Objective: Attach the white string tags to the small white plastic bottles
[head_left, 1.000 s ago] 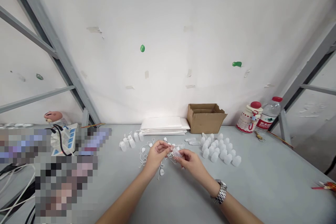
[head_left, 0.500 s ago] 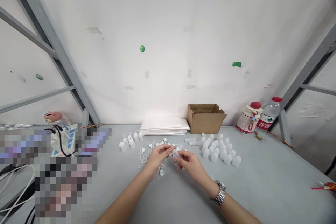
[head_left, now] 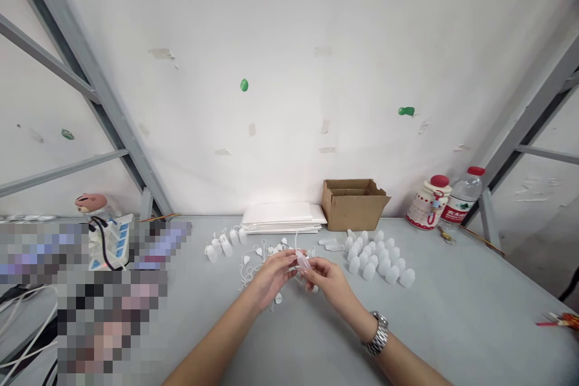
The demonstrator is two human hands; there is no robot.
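Right hand (head_left: 329, 277) pinches small translucent piece (head_left: 303, 263) — left hand (head_left: 271, 280) at its top, can't tell if gripping.

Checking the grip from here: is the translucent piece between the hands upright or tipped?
Tipped: the translucent piece slants, upper end toward the left hand, lower end at the right hand.

The cardboard box (head_left: 356, 208) is closed off behind by the wall (head_left: 280, 72) and at its left by a white stack (head_left: 283, 217). Frosted bottles (head_left: 384, 267) crowd its front. Front-left of it, the left hand (head_left: 272, 277), right hand (head_left: 330, 280) and clear vial (head_left: 304, 263) obstruct passage above corded white pieces (head_left: 246, 260). Right of it, bare tabletop (head_left: 465, 307) leaves room short of the red-capped jug (head_left: 427, 208).
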